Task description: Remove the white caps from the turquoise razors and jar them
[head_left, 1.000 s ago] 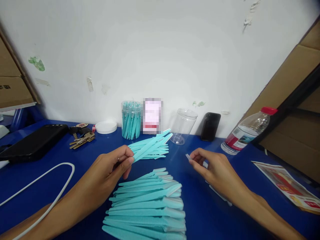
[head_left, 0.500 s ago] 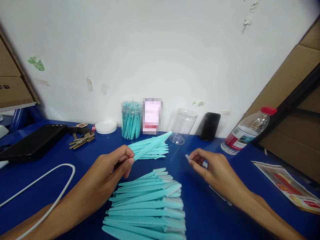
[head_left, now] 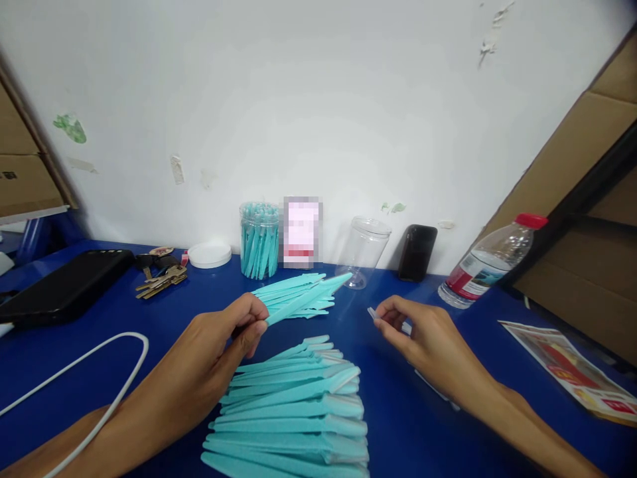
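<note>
Turquoise sticks (head_left: 259, 251) crowd one clear jar (head_left: 243, 213).

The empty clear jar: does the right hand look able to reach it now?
Probably yes: blue table shows between the right hand and the clear jar, and nothing seems to block that side, though the hand pinches a small clear piece, which may hinder grasping.

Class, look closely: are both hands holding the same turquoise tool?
No, the left hand holds the turquoise tool, while the right hand pinches a small translucent piece.
</note>
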`<action>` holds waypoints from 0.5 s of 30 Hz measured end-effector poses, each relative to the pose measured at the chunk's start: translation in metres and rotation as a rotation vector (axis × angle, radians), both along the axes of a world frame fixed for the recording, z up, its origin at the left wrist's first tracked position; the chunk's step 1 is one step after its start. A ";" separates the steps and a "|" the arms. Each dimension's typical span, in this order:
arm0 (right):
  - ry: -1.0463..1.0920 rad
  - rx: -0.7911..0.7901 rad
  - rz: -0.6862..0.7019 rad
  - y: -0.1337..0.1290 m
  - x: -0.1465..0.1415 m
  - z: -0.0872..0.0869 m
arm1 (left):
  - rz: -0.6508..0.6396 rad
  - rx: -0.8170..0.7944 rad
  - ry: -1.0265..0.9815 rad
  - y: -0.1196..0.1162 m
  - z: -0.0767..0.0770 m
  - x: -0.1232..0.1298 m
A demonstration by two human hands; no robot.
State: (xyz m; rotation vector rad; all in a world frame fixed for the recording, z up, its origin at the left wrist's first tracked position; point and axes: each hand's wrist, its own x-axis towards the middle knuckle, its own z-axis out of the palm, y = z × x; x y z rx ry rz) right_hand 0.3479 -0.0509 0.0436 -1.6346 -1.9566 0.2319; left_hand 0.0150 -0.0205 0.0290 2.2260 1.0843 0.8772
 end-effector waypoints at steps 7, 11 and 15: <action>-0.001 0.005 -0.006 0.000 0.001 -0.001 | 0.039 -0.057 -0.004 -0.005 0.008 0.005; -0.006 0.007 -0.012 0.000 0.002 -0.001 | 0.018 -0.136 -0.013 0.001 0.006 0.002; -0.006 0.012 -0.006 0.001 0.002 -0.002 | 0.004 -0.168 -0.042 0.009 -0.001 -0.001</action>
